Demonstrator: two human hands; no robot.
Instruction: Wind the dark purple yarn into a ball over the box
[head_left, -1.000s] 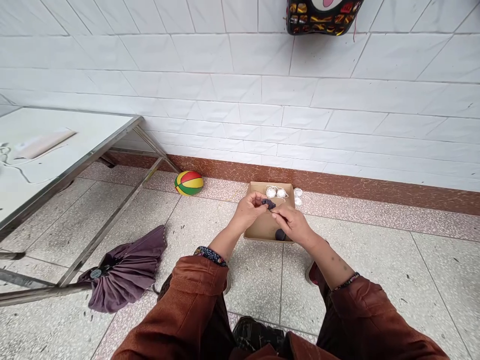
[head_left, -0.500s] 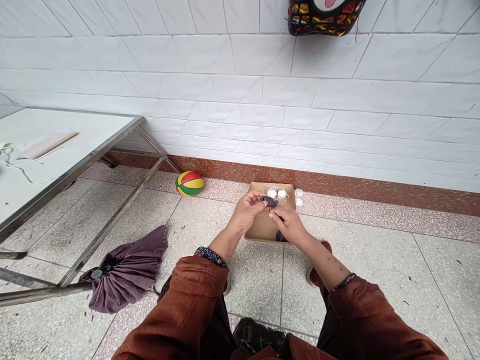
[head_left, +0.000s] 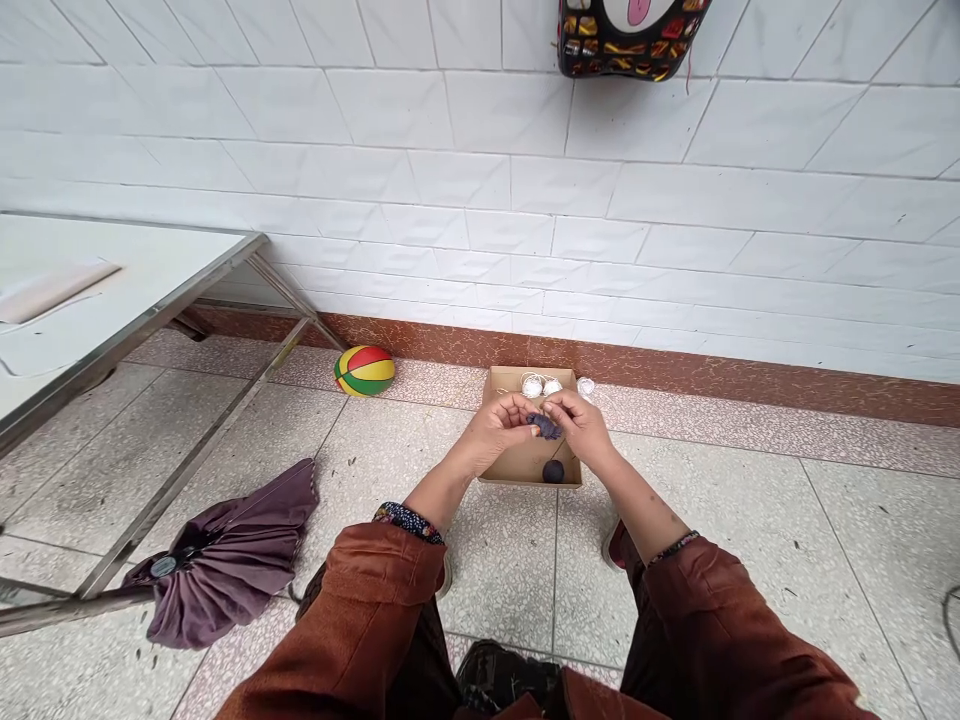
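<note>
In the middle of the head view, my left hand [head_left: 499,432] is closed on a small dark grey-purple yarn piece [head_left: 543,427] with a bumpy, knitted look. My right hand [head_left: 583,425] pinches at the upper right edge of that piece; a thin strand or tool in its fingertips is too small to make out. Both hands hover over a shallow cardboard box [head_left: 517,475] on the floor. Inside its near right corner lies a dark yarn ball [head_left: 553,471]. Two white yarn balls [head_left: 541,386] sit at its far side.
Another white ball [head_left: 585,386] lies right of the box. A striped ball [head_left: 364,371] rests by the tiled wall. At left are a metal-framed table [head_left: 187,255] and a half-folded purple umbrella [head_left: 240,560]. A black patterned bag [head_left: 634,45] hangs above.
My right hand has moved from the lower edge of the yarn piece up to its upper right edge. The piece has tilted and sits slightly lower; the dark ball now shows fully.
</note>
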